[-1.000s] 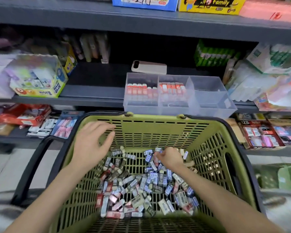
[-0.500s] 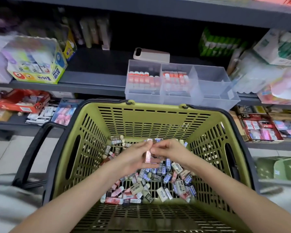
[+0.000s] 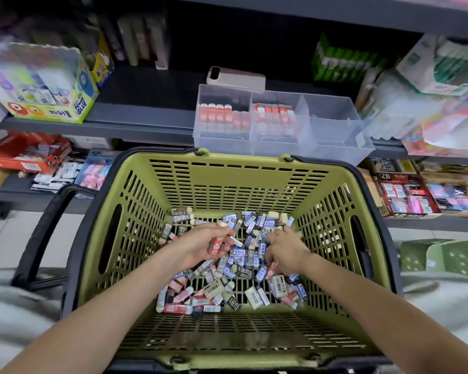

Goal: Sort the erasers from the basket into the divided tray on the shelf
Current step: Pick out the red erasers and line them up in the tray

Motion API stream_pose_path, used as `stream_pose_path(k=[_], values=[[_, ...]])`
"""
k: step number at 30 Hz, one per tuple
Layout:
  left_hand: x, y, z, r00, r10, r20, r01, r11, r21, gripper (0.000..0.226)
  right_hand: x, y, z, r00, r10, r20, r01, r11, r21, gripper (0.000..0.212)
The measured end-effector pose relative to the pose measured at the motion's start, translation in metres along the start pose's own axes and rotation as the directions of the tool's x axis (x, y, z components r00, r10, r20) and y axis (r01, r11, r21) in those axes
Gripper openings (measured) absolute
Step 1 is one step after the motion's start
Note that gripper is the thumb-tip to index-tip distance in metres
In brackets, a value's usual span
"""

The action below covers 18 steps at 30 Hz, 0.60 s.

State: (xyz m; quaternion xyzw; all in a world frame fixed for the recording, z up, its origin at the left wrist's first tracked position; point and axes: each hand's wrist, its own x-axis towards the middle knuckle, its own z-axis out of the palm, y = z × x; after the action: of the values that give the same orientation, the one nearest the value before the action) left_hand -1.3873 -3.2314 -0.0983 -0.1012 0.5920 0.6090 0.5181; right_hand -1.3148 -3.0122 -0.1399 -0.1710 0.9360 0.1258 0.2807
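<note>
- Inside the basket (image 3: 254,184), above its slotted floor, the left hand (image 3: 200,249) is holding a red-sleeved eraser (image 3: 216,245), with fingers and thumb curling around it.
- Nearer the basket's right wall, the right hand (image 3: 287,252) is reaching palm-down into the loose erasers (image 3: 227,287). Its fingertips are lying hidden among them, so whether they are gripping one cannot be told.
- Across the basket floor, the loose erasers in blue, black, red and cream sleeves are lying heaped under and around both hands.
- Beyond the basket's far rim, the divided tray (image 3: 333,136) is sitting on the shelf (image 3: 135,125). Rows of red-and-white erasers are standing in its left and middle compartments.
- Farther from the basket, behind the tray, a phone (image 3: 235,78) is lying flat on the shelf.
</note>
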Motion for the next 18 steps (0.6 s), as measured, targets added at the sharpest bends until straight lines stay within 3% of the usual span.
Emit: stream_pose_path(k=[5,8,9,10,12,13,14,18], values=[[0.002,-0.007,0.004,1.0,-0.013,-0.017,0.014,1.0,0.028,0.023,-0.003,0.014,0.005,0.994,0.053,-0.092,-0.039,0.989,0.146,0.025],[0.0,-0.01,0.008,0.999,-0.021,-0.041,0.023,0.998,0.061,0.029,-0.005,0.013,-0.009,0.968,0.187,-0.166,-0.113,0.919,0.377,0.03],[-0.001,-0.011,0.011,0.999,-0.023,-0.041,0.025,0.998,0.052,0.039,-0.007,0.009,-0.018,0.954,0.245,-0.172,-0.121,0.841,0.528,0.035],[-0.001,-0.011,0.014,0.999,-0.024,-0.039,0.025,0.999,0.027,0.052,-0.01,0.004,-0.03,0.944,0.288,-0.163,-0.088,0.694,0.715,0.037],[-0.005,-0.009,0.021,0.999,-0.021,-0.031,0.019,0.999,-0.051,0.071,-0.015,-0.01,-0.049,0.949,0.291,-0.124,0.046,0.26,0.965,0.023],[-0.006,-0.007,0.024,1.0,-0.011,-0.022,0.008,0.995,-0.099,0.073,-0.016,-0.017,-0.056,0.954,0.28,-0.109,0.085,0.093,0.992,0.012],[-0.007,-0.005,0.026,1.0,0.004,-0.014,-0.006,0.989,-0.147,0.068,-0.017,-0.023,-0.064,0.957,0.277,-0.092,0.098,-0.006,0.995,0.007],[-0.012,0.004,0.029,0.991,0.117,-0.063,-0.127,0.977,-0.171,0.046,-0.014,-0.047,-0.08,0.979,0.199,-0.029,0.09,-0.305,0.948,0.012]])
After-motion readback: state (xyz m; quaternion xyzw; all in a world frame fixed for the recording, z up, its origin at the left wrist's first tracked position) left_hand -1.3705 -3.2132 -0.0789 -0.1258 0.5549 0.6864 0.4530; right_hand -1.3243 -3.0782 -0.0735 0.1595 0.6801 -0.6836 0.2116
